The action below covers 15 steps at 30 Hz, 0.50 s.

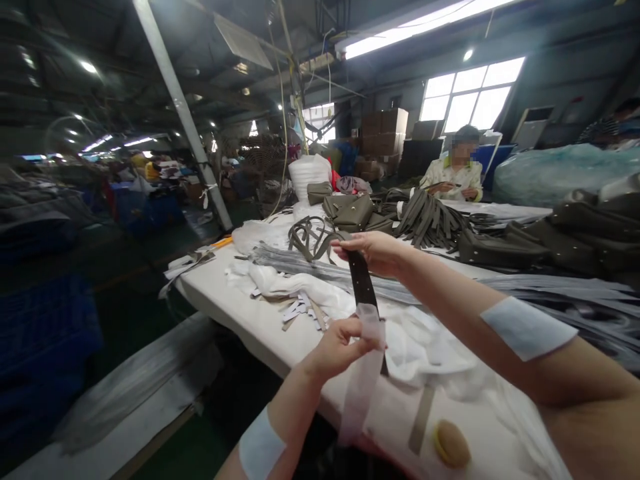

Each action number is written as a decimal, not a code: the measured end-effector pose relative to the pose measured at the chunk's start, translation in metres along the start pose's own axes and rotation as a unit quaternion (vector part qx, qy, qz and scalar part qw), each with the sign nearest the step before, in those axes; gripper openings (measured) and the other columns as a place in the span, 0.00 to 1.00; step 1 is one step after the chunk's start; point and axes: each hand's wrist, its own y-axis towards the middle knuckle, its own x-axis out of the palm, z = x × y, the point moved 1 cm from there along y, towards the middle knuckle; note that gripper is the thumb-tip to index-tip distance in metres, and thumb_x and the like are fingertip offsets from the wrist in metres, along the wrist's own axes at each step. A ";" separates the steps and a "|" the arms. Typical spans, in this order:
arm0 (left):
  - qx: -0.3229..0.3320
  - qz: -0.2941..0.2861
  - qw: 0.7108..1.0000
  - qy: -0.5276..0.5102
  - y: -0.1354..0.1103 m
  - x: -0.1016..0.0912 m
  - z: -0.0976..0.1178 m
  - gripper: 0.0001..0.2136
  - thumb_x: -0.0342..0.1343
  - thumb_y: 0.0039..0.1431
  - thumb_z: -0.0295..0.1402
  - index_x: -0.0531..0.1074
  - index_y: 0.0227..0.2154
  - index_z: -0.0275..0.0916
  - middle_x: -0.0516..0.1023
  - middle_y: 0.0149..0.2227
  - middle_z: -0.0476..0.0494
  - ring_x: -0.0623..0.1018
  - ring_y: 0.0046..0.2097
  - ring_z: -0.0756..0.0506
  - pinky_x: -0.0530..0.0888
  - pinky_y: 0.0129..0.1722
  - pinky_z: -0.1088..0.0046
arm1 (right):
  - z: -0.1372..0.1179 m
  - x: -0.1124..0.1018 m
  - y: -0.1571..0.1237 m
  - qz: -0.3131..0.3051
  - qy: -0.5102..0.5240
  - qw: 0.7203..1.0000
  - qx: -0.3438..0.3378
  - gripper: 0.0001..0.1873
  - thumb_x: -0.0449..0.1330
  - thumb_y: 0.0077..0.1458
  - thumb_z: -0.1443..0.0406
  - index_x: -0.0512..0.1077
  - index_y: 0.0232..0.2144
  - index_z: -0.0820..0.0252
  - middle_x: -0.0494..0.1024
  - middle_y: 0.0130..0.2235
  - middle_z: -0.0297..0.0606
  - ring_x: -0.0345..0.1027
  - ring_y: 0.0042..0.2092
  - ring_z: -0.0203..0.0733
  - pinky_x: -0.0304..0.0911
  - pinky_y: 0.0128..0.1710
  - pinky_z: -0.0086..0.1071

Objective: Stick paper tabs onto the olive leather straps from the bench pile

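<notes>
A dark strap with small holes (363, 287) hangs over the near side of the table, its upper part pinched in my right hand (376, 252). Lower down, my left hand (345, 343) is closed on a strip of translucent white wrapping (364, 393), which goes around the strap and dangles past the table's front edge. From my right hand the strap seems to run on into a loose olive coil (313, 237). Close by on the tabletop are a grey-brown strip (423, 419) and a round tan pad with a yellow edge (451, 443).
The white table (225, 300) carries cut scraps (303, 310) and crumpled white wrapping (425, 343). Farther back lie olive bags (353, 212) and a bundle of straps (430, 217). Dark bags (575, 233) are piled right. Another person (455, 167) works across the table. A metal post (183, 113) stands left.
</notes>
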 end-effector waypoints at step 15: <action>-0.048 -0.125 0.990 0.043 -0.117 0.023 0.018 0.20 0.54 0.62 0.44 0.76 0.27 0.31 0.75 0.27 0.42 0.73 0.31 0.47 0.69 0.34 0.74 | 0.196 -0.010 -0.141 -0.060 -0.142 0.986 0.068 0.29 0.63 0.48 0.43 0.80 0.36 0.63 0.80 0.35 0.42 0.71 0.38 0.43 0.64 0.39 0.34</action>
